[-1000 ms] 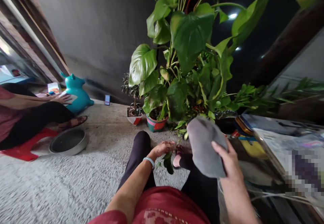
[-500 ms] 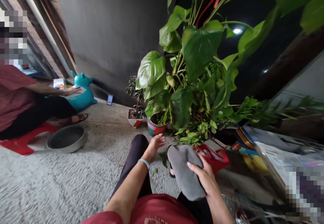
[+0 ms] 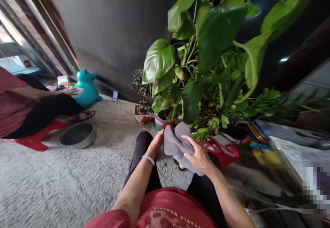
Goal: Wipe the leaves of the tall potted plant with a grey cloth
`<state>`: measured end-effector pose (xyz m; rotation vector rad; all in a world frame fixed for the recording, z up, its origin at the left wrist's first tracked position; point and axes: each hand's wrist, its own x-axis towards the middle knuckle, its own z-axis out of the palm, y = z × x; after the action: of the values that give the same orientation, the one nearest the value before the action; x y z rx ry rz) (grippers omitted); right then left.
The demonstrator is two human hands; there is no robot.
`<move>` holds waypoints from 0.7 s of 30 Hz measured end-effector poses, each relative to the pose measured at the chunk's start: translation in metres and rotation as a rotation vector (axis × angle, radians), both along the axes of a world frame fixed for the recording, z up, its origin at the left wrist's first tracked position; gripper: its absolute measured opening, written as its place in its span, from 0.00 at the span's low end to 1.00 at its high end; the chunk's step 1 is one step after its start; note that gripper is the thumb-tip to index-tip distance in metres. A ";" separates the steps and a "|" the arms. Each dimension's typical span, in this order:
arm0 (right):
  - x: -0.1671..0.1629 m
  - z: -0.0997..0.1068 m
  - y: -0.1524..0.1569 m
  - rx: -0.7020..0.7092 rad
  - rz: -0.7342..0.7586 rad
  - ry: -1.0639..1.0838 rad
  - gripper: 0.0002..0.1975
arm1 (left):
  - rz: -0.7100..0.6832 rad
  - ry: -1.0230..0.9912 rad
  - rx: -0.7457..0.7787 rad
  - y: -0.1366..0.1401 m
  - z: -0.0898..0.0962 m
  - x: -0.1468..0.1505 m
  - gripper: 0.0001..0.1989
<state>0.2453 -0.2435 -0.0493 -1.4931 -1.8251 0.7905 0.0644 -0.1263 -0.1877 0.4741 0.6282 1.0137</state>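
A grey cloth [image 3: 174,146] with a dark edge is between my hands, above my lap. My left hand [image 3: 156,143], a pale bracelet at its wrist, is at the cloth's left edge, with its fingers hidden behind the fabric. From the right, my right hand [image 3: 200,156] grips the cloth, its thumb and index finger pressing on the front. The fabric is folded and bunched, its lower end hanging toward my right thigh. Just beyond the cloth stands a large leafy plant [image 3: 192,99] in a green and red pot [image 3: 160,123].
A smaller potted plant [image 3: 142,113] and a phone [image 3: 115,96] stand along the wall. At left a person [image 3: 15,101] sits on a red stool [image 3: 42,139] beside a grey basin [image 3: 78,135] and a teal animal figure [image 3: 87,89]. A red bag [image 3: 229,152] lies to my right.
My left hand has come to the cloth from beside it. My right hand has raised the cloth and moved it left, and the cloth is now more bunched. The view has shifted slightly.
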 end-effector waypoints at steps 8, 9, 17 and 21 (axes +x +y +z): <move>0.000 -0.013 0.004 -0.002 -0.026 -0.208 0.46 | 0.213 -0.058 0.170 0.007 0.017 -0.026 0.26; -0.001 -0.015 0.003 -0.012 -0.028 -0.214 0.46 | 0.161 0.010 0.239 0.007 0.020 -0.030 0.26; 0.008 -0.001 0.002 0.050 -0.070 0.057 0.47 | -0.454 -0.042 0.323 -0.014 0.039 -0.011 0.34; 0.012 -0.011 0.008 -0.086 -0.219 0.328 0.49 | -0.366 -0.100 0.260 -0.013 0.039 0.007 0.31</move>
<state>0.2571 -0.2355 -0.0606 -1.4863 -1.3772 0.9509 0.0718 -0.1396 -0.1489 0.7331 0.3037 0.7654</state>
